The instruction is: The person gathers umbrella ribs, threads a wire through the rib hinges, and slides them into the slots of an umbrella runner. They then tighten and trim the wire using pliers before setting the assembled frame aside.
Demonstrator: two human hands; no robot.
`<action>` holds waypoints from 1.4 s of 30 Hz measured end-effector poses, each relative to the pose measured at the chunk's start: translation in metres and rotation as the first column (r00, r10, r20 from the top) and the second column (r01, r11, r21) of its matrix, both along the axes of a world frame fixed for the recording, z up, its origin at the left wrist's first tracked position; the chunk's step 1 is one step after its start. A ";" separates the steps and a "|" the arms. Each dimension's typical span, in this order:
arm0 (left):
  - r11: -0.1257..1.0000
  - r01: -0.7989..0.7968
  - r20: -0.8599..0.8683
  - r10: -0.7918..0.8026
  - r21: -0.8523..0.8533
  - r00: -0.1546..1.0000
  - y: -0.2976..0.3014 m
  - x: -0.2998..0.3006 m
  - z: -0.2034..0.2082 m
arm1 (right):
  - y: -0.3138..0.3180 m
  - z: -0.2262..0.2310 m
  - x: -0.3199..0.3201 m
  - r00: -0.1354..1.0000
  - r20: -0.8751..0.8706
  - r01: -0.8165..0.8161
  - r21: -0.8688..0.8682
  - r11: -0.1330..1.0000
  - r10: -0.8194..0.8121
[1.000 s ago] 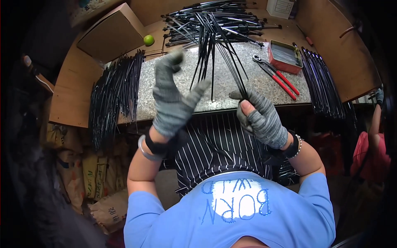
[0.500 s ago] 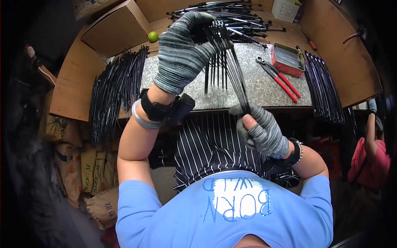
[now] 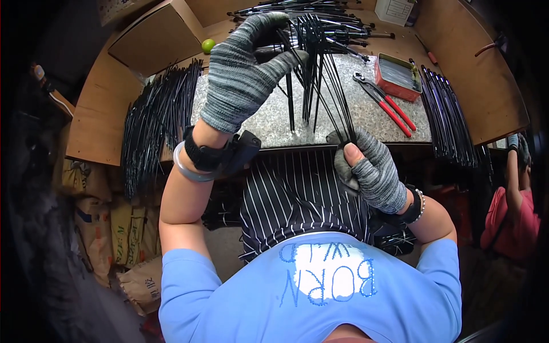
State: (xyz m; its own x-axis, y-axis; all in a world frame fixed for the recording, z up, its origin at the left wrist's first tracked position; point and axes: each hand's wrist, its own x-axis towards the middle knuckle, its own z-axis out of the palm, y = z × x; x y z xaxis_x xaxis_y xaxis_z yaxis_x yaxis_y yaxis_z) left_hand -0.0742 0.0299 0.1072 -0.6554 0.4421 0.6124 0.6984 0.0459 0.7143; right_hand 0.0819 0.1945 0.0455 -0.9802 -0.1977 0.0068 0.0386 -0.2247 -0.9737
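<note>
Both my hands wear grey striped knit gloves. My left hand (image 3: 246,74) is raised over the worktop, index finger curved above its thumb; a few thin black strands pass behind the thumb, and its grip on them is partly hidden. Beside its fingertips, the loose upper part of the bundle of thin black strands (image 3: 311,48) fans out, with several ends hanging down. Lower right, at the worktop's front edge, my right hand (image 3: 372,171) is closed round the gathered lower part of the strands, its bare thumb tip pressed on top.
Black strands (image 3: 160,114) lie piled at left, more black rods (image 3: 449,117) at right and behind. Red-handled pliers (image 3: 386,106) lie beside a red tin (image 3: 397,86). A cardboard box (image 3: 157,37) and green ball-shaped thing (image 3: 209,46) stand far left. Another person's pink sleeve (image 3: 503,220) shows at far right.
My left hand has shifted slightly left and loosened from the bundle's top, which has spread out to its right. My right hand has moved a little right, still gripping the strands.
</note>
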 end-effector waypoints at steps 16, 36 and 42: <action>0.987 -0.158 0.006 0.158 -0.001 0.987 0.002 0.004 -0.001 | -0.004 -0.001 0.001 0.995 -0.096 0.001 0.101 0.995 0.009; 0.973 0.179 -0.099 -0.166 0.147 0.981 0.039 0.008 -0.009 | 0.020 0.038 -0.007 0.972 0.029 -0.234 0.015 0.972 0.233; 0.944 0.160 -0.083 -0.142 0.289 0.986 0.036 0.002 -0.015 | 0.028 0.045 -0.007 0.948 0.114 -0.300 0.000 0.954 0.298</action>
State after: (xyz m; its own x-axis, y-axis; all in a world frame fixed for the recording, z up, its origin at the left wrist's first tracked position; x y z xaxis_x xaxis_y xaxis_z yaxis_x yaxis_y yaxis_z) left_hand -0.0720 0.0661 0.0919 -0.5524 0.3279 0.7664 0.7232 -0.2688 0.6362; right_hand 0.0752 0.2227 0.0901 -0.8705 -0.4807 -0.1051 0.2100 -0.1698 -0.9628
